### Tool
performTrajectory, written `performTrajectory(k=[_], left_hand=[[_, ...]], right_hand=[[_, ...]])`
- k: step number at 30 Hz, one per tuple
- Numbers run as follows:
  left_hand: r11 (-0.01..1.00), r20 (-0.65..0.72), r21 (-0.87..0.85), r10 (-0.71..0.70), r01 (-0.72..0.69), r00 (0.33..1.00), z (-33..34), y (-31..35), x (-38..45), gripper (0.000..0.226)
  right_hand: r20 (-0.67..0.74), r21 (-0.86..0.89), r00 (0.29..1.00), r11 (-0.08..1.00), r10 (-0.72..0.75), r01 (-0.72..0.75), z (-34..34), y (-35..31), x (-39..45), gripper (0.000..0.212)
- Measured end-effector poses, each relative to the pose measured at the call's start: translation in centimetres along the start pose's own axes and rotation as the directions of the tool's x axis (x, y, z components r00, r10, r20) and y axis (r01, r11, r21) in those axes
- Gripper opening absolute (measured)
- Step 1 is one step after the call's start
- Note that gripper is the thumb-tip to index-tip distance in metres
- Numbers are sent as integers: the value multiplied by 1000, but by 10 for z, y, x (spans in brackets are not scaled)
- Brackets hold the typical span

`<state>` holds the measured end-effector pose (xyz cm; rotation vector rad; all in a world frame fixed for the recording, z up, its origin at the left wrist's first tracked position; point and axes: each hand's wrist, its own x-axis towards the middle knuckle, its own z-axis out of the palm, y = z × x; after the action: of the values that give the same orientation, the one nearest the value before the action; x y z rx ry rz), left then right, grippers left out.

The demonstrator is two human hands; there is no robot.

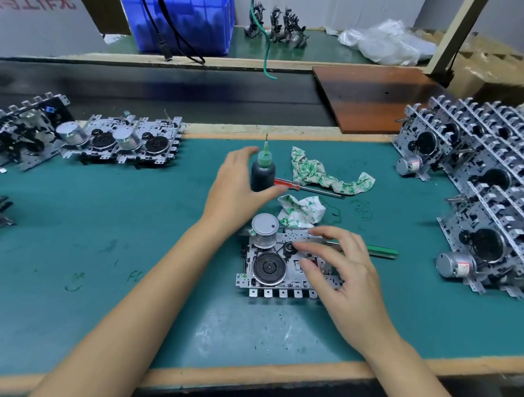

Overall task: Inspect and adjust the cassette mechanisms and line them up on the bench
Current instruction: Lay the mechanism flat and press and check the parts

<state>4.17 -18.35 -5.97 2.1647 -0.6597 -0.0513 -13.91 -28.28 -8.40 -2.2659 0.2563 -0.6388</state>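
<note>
A metal cassette mechanism with a silver motor can and a black flywheel (278, 266) lies flat on the green-matted workbench (103, 221), near the middle of its front edge. The right hand (346, 272) rests over the right half of this mechanism, its fingers spread and lightly bent with the fingertips touching the metal plate; they do not plainly close around anything. The left hand (240, 185) reaches toward the middle of the bench with thumb and fingers parted around a small dark squeeze bottle with a green needle-tipped cap (263, 171), which stands upright; the fingers are relaxed, and whether they actually touch the bottle cannot be told. Just behind the bottle lies a red-handled screwdriver (309, 188), and beside it a green-stained white rag (324, 175); a second crumpled stained rag (300, 210) sits just behind the mechanism. A green-handled tool (381, 252) lies to the right of the mechanism, partly under the right hand's fingers. Toward the back left corner, a row of finished mechanisms (122, 139) lies flat, overlapping one another. Along the right edge, a dense stack of upright mechanisms (480, 184) leans in rows. A blue plastic bin (184, 18) stands on the far shelf.
</note>
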Motion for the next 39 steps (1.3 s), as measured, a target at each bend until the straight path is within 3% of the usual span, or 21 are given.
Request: performTrajectory(k=[3, 10, 13, 15, 17, 19, 21, 23, 26, 28, 30, 35, 39], left_hand=[[1000, -22, -7, 7, -7, 1000, 11, 4, 7, 33], [955, -140, -277, 69, -106, 988, -13, 24, -12, 24], [860, -60, -475, 181, -188, 982, -30, 48, -23, 26], [801, 18, -558, 273, -217, 962, -32, 60, -29, 26], [785, 29, -582, 282, -213, 959, -29, 64, -33, 28], [834, 9, -513, 242, -204, 970, -26, 56, -32, 32], [898, 66, -401, 225, -180, 972, -26, 39, -31, 42], [936, 214, -315, 230, -155, 950, -27, 19, -33, 56], [970, 481, -212, 207, -116, 852, -25, -3, -42, 62], [973, 547, -214, 194, -87, 814, -22, -11, -48, 63], [969, 568, -239, 191, -61, 801, -21, -14, -49, 60], [952, 599, -304, 152, 47, 787, -30, -17, -43, 36], [931, 599, -348, 135, 105, 789, -31, -16, -44, 31]], right_hand=[[19, 18, 1000, 1000, 10, -11, -1, 0, 0, 35], [-14, 60, 1000, 998, 17, -16, -6, -2, 12, 33], [-55, 213, 997, 976, 45, -32, -15, -11, 36, 41], [16, 426, 1000, 905, 13, -18, -19, -20, 57, 48], [140, 637, 990, 768, -33, -65, -20, -26, 73, 51], [238, 674, 971, 721, -7, -160, -18, -26, 80, 51], [250, 695, 963, 673, 102, -252, -14, -20, 82, 40], [224, 829, 941, 457, 255, -322, -13, -12, 83, 31], [221, 972, 888, -17, 404, -235, -18, -3, 88, 17], [232, 970, 856, -180, 463, -166, -20, 1, 89, 15], [269, 963, 811, -172, 520, -209, -17, 3, 89, 22], [189, 900, 806, 230, 560, -370, -3, -2, 85, 46], [122, 845, 824, 377, 554, -379, 6, -5, 81, 38]])
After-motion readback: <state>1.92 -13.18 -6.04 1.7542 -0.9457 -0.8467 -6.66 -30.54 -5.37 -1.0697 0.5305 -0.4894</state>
